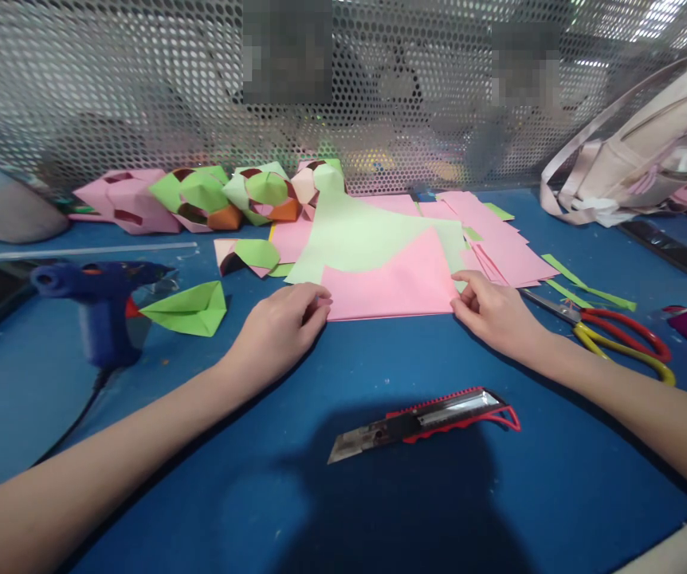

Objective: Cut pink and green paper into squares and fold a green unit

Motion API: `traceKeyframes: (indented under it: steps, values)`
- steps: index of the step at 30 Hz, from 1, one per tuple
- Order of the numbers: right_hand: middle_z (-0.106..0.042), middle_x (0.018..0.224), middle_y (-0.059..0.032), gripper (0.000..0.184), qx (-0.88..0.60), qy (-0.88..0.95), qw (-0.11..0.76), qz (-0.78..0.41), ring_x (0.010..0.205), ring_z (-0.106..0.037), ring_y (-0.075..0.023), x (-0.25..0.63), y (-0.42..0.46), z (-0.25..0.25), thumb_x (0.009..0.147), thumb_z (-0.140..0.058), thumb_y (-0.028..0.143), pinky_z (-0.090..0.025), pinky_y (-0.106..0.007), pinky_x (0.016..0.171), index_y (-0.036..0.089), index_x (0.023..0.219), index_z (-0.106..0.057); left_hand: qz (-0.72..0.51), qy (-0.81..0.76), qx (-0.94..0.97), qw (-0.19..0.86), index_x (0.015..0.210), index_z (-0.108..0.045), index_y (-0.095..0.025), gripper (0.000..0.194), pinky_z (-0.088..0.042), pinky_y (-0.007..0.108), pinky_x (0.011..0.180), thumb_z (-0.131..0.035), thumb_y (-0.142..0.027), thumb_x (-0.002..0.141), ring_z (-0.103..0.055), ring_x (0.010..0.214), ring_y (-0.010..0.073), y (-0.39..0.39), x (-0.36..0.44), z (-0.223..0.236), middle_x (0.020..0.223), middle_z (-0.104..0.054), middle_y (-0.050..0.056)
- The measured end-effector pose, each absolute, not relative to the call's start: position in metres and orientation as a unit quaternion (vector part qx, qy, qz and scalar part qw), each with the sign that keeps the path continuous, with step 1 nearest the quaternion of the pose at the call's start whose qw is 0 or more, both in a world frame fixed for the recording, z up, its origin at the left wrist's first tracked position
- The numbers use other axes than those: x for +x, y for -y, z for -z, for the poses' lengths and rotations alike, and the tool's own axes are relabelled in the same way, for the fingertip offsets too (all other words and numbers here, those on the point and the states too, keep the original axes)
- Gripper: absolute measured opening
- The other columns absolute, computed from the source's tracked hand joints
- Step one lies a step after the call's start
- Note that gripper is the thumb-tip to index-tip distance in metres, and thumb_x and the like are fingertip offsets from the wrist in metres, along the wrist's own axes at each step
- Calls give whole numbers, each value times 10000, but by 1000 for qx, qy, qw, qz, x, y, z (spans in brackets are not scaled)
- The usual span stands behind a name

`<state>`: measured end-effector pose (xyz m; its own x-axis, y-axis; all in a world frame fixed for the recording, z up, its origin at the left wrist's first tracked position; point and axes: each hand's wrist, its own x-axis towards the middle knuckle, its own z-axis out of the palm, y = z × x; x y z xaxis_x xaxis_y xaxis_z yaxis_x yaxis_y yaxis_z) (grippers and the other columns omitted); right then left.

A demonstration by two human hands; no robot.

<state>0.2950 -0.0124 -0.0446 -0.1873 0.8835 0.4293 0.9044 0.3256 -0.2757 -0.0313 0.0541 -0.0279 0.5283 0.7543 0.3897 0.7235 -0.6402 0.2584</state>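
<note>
A folded sheet of pink paper (385, 291) lies in front of me, its upper layer curling up at the back. My left hand (287, 319) pinches its left edge between thumb and fingers. At the right edge, my right hand (490, 311) grips it the same way. Behind the sheet, and partly under it, is a larger pale green sheet (359, 227), bent upward at its left. A utility knife (424, 422) with a red-edged handle and its blade out rests on the blue table (248, 478) nearer to me.
Left of my hands are a blue glue gun (104, 303) and a green folded paper piece (194, 309). Folded paper shapes (200, 195) line the perforated metal panel (140, 80). Scissors (606, 327), pink sheets (504, 239), a phone (669, 245) and a bag (636, 151) are at the right.
</note>
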Motion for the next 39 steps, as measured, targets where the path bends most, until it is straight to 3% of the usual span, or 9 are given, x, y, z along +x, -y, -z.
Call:
traceKeyframes:
  steps: [12,19,21,23,27,31,39]
  values:
    - [-699,806,-67,358,-582,779,224,61,651,-640,-195,294,10,45,940,-480,217,-446,-319,618,97,1273,-526,-222,-387,895,-11,936,-664,-175,278,-524,380,777,-414,-287,986,-649,893,248,-58,-35,36,913,-691,92]
    - [-697,894,-87,356,-603,766,180,132,706,-622,-204,289,15,38,1013,-413,328,-388,-319,602,147,1305,-506,-177,-411,893,-45,977,-685,-190,283,-516,366,781,-419,-283,995,-622,922,250,-54,-35,31,920,-661,91]
    - [-682,978,-111,382,-588,771,147,194,797,-622,-224,285,16,31,1025,-402,334,-379,-332,644,175,1360,-493,-162,-399,899,-82,1082,-698,-193,323,-510,405,809,-400,-292,1008,-612,966,277,-55,-33,27,1003,-654,126]
    - [-660,1058,-119,427,-540,799,101,244,854,-602,-228,282,16,24,1026,-390,258,-367,-350,705,238,1451,-432,-142,-364,913,-118,1249,-662,-251,360,-489,462,874,-390,-276,1015,-594,1081,313,-57,-31,22,1211,-620,157]
    - [-640,1043,-76,657,-435,857,5,276,819,-559,-199,273,11,14,969,-399,71,-304,-355,752,393,1533,-304,-57,-277,951,-127,1437,-478,-470,567,-403,528,1003,-413,-130,987,-452,1366,352,-59,-22,10,1609,-335,77]
    - [-639,1006,-69,702,-394,871,-45,291,798,-549,-196,266,7,10,938,-453,59,-270,-359,745,414,1527,-319,4,-261,958,-118,1484,-392,-494,661,-348,543,1062,-438,-78,973,-339,1465,365,-56,-13,1,1674,-196,48]
    - [-660,985,-64,609,-383,875,-73,285,791,-560,-194,260,4,7,941,-489,83,-265,-363,750,396,1461,-446,37,-256,956,-139,1477,-409,-488,683,-323,540,1090,-480,-54,955,-307,1484,349,-56,-9,2,1666,-230,37]
